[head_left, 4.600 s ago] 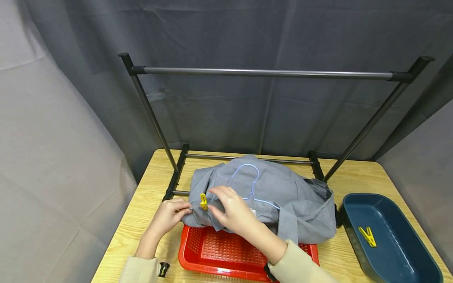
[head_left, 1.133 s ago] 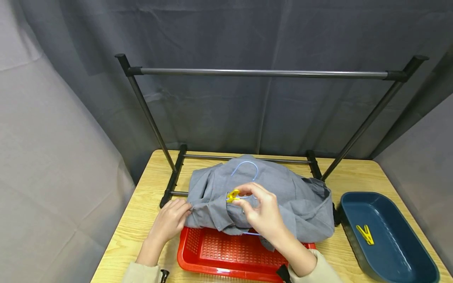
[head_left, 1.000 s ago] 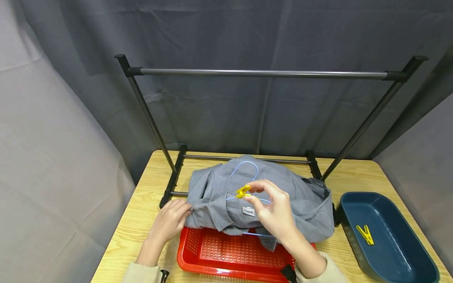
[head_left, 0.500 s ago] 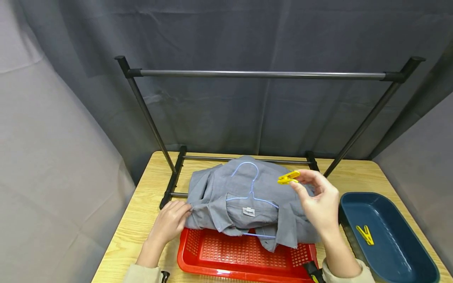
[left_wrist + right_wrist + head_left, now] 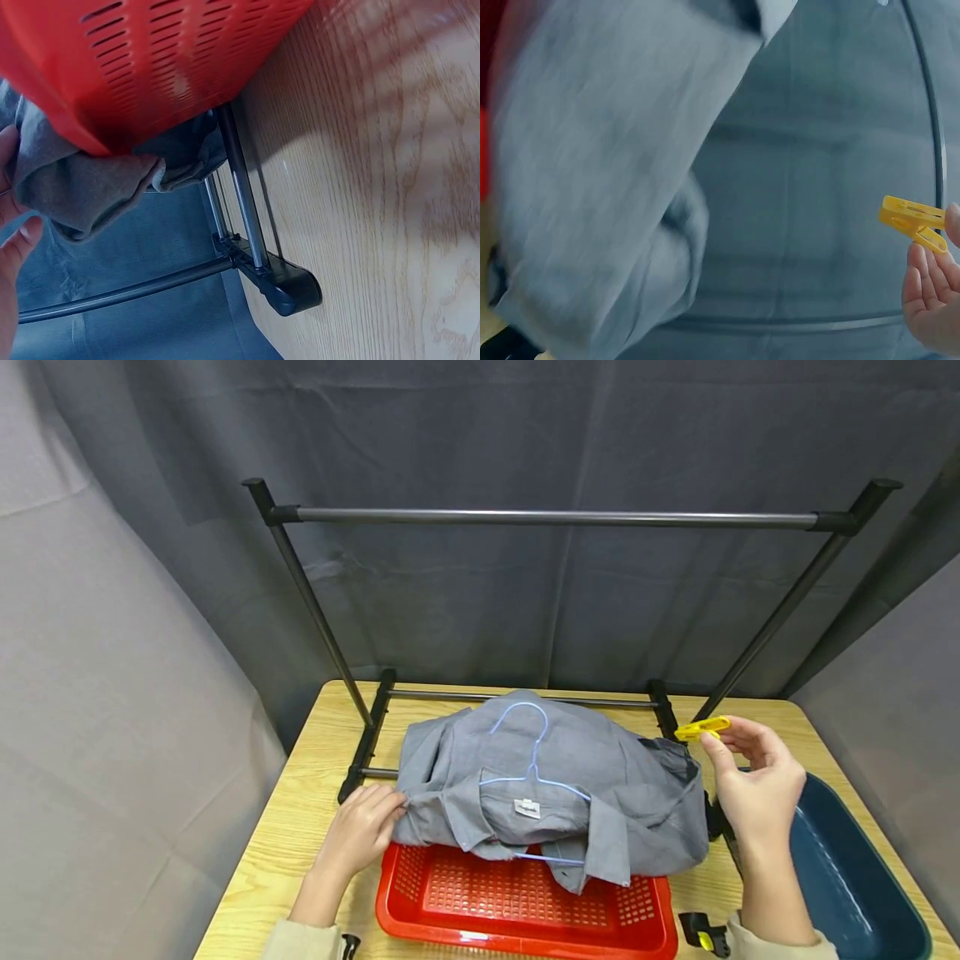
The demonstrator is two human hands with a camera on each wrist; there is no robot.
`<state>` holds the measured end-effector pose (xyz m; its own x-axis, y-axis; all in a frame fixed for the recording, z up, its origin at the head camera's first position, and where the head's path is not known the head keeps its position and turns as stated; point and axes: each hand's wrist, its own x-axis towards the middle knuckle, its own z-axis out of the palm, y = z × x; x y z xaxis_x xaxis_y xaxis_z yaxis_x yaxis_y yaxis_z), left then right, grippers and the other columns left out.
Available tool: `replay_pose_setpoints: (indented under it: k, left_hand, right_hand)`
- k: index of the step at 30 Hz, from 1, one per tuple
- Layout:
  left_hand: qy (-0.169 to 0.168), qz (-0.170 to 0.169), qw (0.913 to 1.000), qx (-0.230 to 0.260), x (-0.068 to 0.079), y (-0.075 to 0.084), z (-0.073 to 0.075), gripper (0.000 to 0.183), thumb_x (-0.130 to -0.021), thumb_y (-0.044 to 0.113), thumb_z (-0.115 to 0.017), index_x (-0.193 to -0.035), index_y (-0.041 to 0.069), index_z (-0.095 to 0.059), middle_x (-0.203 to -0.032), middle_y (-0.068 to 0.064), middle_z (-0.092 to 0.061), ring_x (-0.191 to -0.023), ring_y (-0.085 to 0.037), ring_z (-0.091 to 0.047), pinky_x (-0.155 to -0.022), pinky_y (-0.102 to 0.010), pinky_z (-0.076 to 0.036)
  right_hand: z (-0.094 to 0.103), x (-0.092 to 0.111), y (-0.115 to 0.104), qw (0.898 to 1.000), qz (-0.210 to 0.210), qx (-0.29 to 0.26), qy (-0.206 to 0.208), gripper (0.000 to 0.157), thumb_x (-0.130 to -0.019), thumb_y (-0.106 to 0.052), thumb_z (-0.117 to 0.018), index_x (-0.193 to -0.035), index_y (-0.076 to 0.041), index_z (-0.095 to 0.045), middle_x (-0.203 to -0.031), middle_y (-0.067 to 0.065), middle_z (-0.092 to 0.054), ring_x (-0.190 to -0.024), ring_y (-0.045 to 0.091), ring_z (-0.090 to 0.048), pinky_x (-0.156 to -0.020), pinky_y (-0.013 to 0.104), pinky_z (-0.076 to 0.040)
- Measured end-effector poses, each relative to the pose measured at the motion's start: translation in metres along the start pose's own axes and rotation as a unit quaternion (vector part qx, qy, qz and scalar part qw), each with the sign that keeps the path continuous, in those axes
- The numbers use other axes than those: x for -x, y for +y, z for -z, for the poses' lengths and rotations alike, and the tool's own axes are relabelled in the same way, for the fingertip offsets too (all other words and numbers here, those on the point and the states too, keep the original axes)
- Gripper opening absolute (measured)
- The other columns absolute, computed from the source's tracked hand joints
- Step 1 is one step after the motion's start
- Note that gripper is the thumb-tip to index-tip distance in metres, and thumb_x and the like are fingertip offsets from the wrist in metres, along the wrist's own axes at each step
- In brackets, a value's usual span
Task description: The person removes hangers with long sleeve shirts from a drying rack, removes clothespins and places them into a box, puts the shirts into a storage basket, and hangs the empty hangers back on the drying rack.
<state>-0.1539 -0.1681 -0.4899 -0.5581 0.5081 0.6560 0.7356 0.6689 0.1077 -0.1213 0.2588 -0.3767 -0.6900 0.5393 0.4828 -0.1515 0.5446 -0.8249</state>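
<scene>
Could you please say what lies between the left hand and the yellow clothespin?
In the head view, the gray shirt, with a blue hanger at its collar, lies between the left hand and yellow clothespin.

Gray collared shirt (image 5: 600, 756): lying rumpled, draped over far side of red basket (image 5: 427, 931). Collar (image 5: 609, 842) spread open, white label (image 5: 527, 809) showing at inner neck. Left edge at fingertips of left hand (image 5: 363, 820). Pale blue wire hanger (image 5: 533, 772) partly inside: hook out at neckline, lying over the cloth, opening leftward; bottom bar visible low in the collar gap. Yellow clothespin (image 5: 701, 727): pinched in right hand (image 5: 759, 781), raised, near shirt's right end but apart, handles toward the palm.
</scene>
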Motion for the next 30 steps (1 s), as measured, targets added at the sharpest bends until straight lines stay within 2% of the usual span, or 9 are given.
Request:
replay_pose_setpoints:
  k: [3,8,12,19,25,30]
  left_hand:
    - [-0.001,0.001,1.0,0.001,0.0,0.0,0.0,0.009,-0.08,0.012,-0.059,-0.087,0.007,-0.063,-0.081,-0.002,-0.06,-0.076,-0.018,-0.055,-0.068,-0.032,-0.042]
    - [0.002,0.0,1.0,0.001,0.0,0.0,0.0,0.009,-0.08,0.012,-0.06,-0.087,0.007,-0.063,-0.081,-0.002,-0.06,-0.076,-0.019,-0.055,-0.068,-0.032,-0.043]
    - [0.004,-0.002,1.0,0.002,0.001,-0.001,-0.001,0.009,-0.079,0.011,-0.06,-0.086,0.007,-0.063,-0.08,-0.002,-0.059,-0.076,-0.018,-0.055,-0.068,-0.032,-0.043]
    - [0.005,-0.001,1.0,0.004,0.001,0.0,-0.001,0.01,-0.081,0.013,-0.058,-0.087,0.007,-0.063,-0.081,-0.002,-0.06,-0.076,-0.019,-0.055,-0.068,-0.032,-0.043]
    - [0.002,0.0,1.0,0.005,0.001,-0.001,-0.002,0.009,-0.08,0.012,-0.059,-0.087,0.007,-0.063,-0.081,-0.002,-0.06,-0.075,-0.018,-0.055,-0.068,-0.032,-0.043]
    - [0.009,-0.003,0.9999,0.004,0.001,-0.001,-0.002,0.008,-0.079,0.012,-0.06,-0.086,0.007,-0.062,-0.08,-0.002,-0.059,-0.074,-0.018,-0.055,-0.067,-0.032,-0.043]
  right_hand:
    - [0.006,-0.004,0.015,0.999,-0.028,0.021,0.016,0.031,-0.08,-0.01,-0.07,-0.106,0.003,-0.062,-0.081,-0.025,-0.052,-0.075,-0.008,-0.051,-0.063,0.006,-0.039]
    - [0.016,-0.009,0.033,0.995,-0.091,0.011,0.033,0.032,-0.081,-0.013,-0.069,-0.11,-0.002,-0.061,-0.084,-0.021,-0.052,-0.078,-0.007,-0.05,-0.072,0.008,-0.038]
    - [0.023,-0.012,0.044,0.99,-0.136,-0.005,0.048,0.031,-0.081,-0.013,-0.068,-0.111,-0.007,-0.061,-0.085,-0.017,-0.053,-0.077,-0.006,-0.051,-0.07,0.004,-0.039]
    - [0.037,-0.015,0.071,0.981,-0.181,-0.011,0.074,0.041,-0.08,-0.012,-0.068,-0.119,-0.007,-0.057,-0.087,-0.015,-0.052,-0.076,-0.007,-0.051,-0.068,0.002,-0.04]
    - [0.046,-0.013,0.104,0.969,-0.227,0.043,0.084,0.049,-0.08,-0.019,-0.069,-0.125,-0.009,-0.052,-0.086,-0.021,-0.047,-0.067,-0.014,-0.046,-0.061,0.0,-0.036]
    - [0.053,-0.009,0.122,0.961,-0.242,0.114,0.074,0.053,-0.082,-0.027,-0.066,-0.129,-0.008,-0.049,-0.09,-0.023,-0.041,-0.067,-0.016,-0.039,-0.06,0.0,-0.032]
